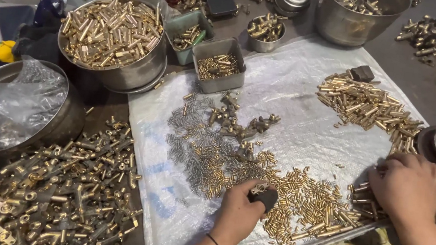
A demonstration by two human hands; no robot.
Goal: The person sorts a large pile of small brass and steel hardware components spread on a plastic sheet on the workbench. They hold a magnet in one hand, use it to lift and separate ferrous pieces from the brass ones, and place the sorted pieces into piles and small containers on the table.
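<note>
A: On the white sheet [306,93], near its front edge, the left hand [238,215] has its fingers curled round a small dark holder [264,197] with a brass fitting [259,187] seated on top; the grip is closed, thumb and forefinger pinching it.

B: And the right hand [409,189]?

A: Palm down at the right edge of the sheet, fingers bent over a cluster of brass tubes [368,198]; whether it has one pinched I cannot tell, since the fingertips are hidden under the hand.

B: What lies between the hands?

A: A spread of short brass pins [311,201]; to the left of them, grey springs [194,147]; above those, a few brass valve bodies [239,124]; farther right, a long heap of tubes [369,105].

B: So which step is this?

A: I judge it an assembly step: the fitting sits in the holder, and the right hand is gathering the next piece; the next move would call for lifting a single tube clear of the cluster, turning it end-on, and bringing it to the fitting while the left hand keeps the holder level.

B: And round the sheet?

A: A steel bowl [127,71] full of brass tubes behind; a pile of larger brass parts [56,192] on the left; two small grey trays [218,64] of tiny pieces.
</note>
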